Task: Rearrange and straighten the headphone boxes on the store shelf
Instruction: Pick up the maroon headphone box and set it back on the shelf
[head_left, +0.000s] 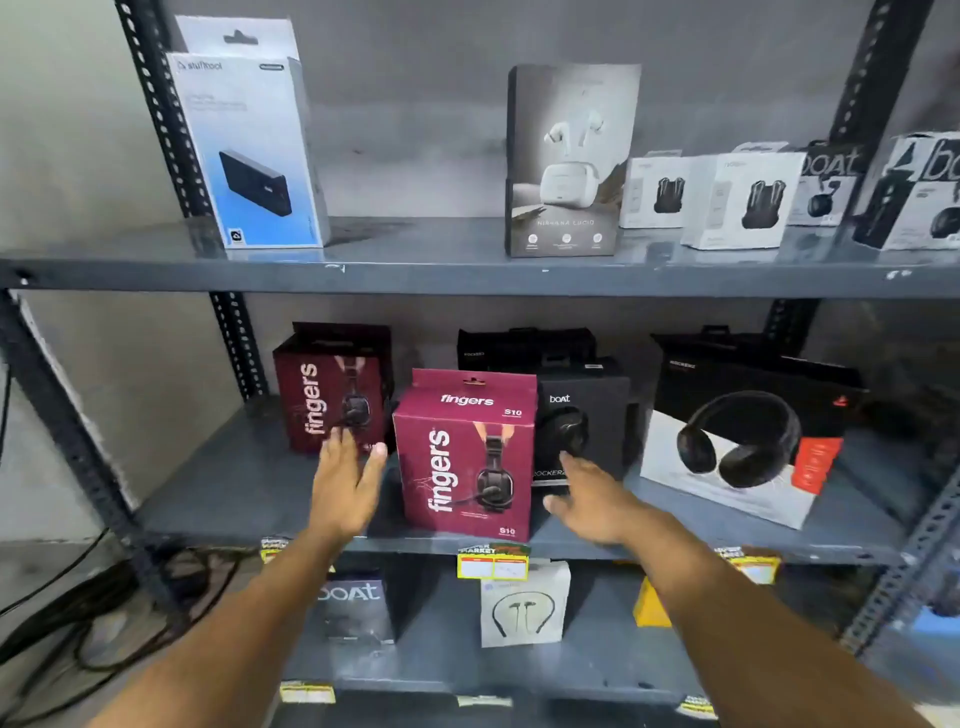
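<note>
Maroon front box (465, 457) stands upright at the middle shelf (218, 499) edge, between my hands, neither touching it. My left hand (348, 483) is spread flat, my right hand (592, 504) loosely spread. I judge the work early: the rear maroon box (332, 387) sits angled further back, the black box (587, 415) is partly hidden, the large headphone box (743, 441) leans skewed. The front box blocks reach to the black one.
</note>
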